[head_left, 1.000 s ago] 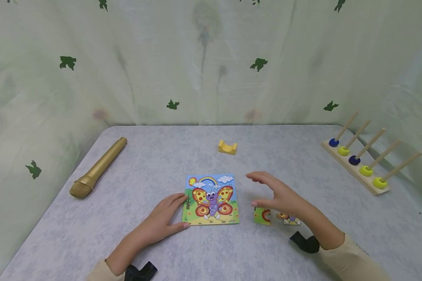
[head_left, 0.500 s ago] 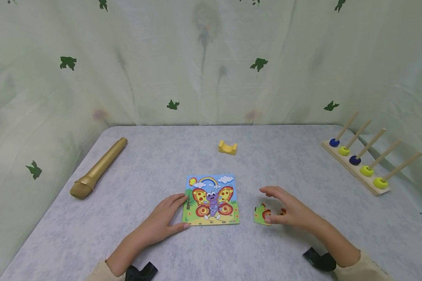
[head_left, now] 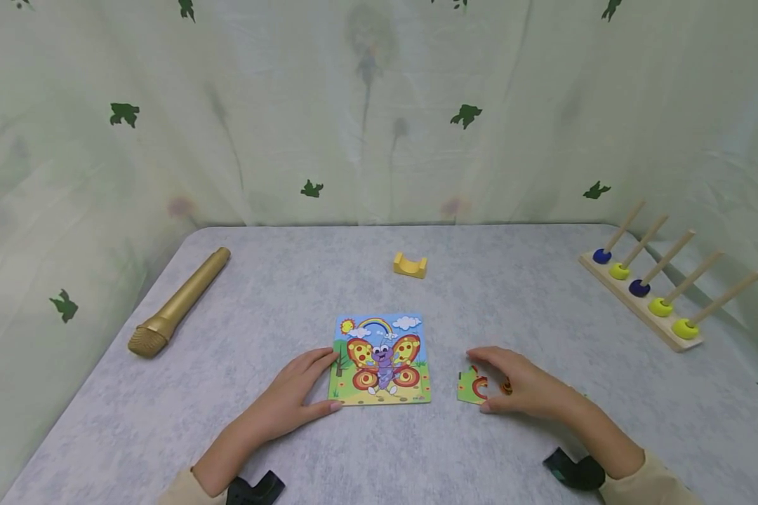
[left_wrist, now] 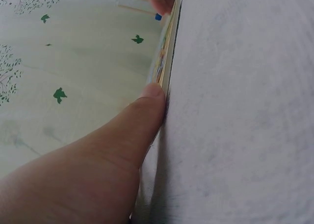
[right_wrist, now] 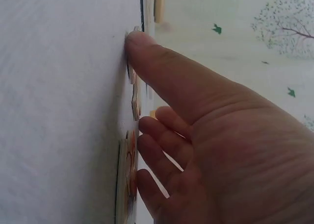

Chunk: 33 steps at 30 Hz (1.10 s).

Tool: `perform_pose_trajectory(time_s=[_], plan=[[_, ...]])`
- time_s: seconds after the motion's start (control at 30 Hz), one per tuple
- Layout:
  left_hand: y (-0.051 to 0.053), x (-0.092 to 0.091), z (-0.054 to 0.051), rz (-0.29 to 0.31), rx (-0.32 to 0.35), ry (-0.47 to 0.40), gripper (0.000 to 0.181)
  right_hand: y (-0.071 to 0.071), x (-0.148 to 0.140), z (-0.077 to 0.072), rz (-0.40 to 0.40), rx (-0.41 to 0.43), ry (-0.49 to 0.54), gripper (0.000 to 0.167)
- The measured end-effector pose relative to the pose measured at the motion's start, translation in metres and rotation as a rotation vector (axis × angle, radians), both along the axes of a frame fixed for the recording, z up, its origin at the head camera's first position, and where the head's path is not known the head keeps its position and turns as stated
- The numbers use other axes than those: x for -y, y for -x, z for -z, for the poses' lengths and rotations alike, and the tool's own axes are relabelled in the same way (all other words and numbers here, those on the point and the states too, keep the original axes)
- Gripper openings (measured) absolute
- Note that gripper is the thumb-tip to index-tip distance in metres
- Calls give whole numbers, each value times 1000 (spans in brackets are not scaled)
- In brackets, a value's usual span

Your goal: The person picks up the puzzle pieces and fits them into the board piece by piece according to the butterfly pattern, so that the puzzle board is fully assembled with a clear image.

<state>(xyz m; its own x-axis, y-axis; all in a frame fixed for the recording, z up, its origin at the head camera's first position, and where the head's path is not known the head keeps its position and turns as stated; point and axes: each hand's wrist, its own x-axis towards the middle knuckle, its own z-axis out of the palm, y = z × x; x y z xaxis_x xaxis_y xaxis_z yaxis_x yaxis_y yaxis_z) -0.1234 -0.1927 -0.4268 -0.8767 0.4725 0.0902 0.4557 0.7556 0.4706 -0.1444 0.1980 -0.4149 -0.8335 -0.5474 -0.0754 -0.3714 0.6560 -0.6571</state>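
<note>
In the head view, my left hand [head_left: 287,396] rests against the left side of a square butterfly picture puzzle [head_left: 384,365], thumb at the near left corner. Seen from the left wrist, the thumb tip touches the puzzle's edge [left_wrist: 168,52]. My right hand [head_left: 524,382] arches low over the table, right of the puzzle. Its thumb and index finger stand apart around a green puzzle piece [head_left: 467,387] with a red curve; the right wrist view shows the thumb tip by thin loose pieces [right_wrist: 136,100]. Another orange-patterned piece [head_left: 506,386] is mostly hidden under this hand.
A gold toy microphone [head_left: 180,301] lies at the left. Behind the puzzle stands a yellow curved block [head_left: 410,266]. At the right is a wooden peg rack [head_left: 644,308] with blue and yellow beads. Leaf-printed cloth hangs behind the grey table [head_left: 278,280].
My right hand has moved lower and a little to the right, down beside the green piece, and its thumb has come to the piece's near edge. My left hand stays put.
</note>
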Motion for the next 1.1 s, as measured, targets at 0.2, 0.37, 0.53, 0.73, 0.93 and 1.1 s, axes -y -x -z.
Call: perform_pose_trajectory(time_s=[0.2, 0.37, 0.53, 0.73, 0.93, 1.1], plan=[[0, 0, 0, -8, 9, 5, 78, 1, -2, 0, -43, -31, -32, 69], [0, 0, 1, -6, 12, 9, 77, 0, -1, -1, -55, -25, -40, 63], [0, 0, 0, -3, 10, 8, 77, 0, 0, -2, -58, -31, -48, 58], [0, 0, 0, -2, 10, 7, 77, -1, 1, -1, -48, -49, -45, 55], [0, 0, 0, -4, 11, 10, 77, -2, 3, -3, -54, -71, -68, 52], [0, 0, -1, -5, 13, 9, 77, -2, 5, -2, -54, -87, -66, 51]])
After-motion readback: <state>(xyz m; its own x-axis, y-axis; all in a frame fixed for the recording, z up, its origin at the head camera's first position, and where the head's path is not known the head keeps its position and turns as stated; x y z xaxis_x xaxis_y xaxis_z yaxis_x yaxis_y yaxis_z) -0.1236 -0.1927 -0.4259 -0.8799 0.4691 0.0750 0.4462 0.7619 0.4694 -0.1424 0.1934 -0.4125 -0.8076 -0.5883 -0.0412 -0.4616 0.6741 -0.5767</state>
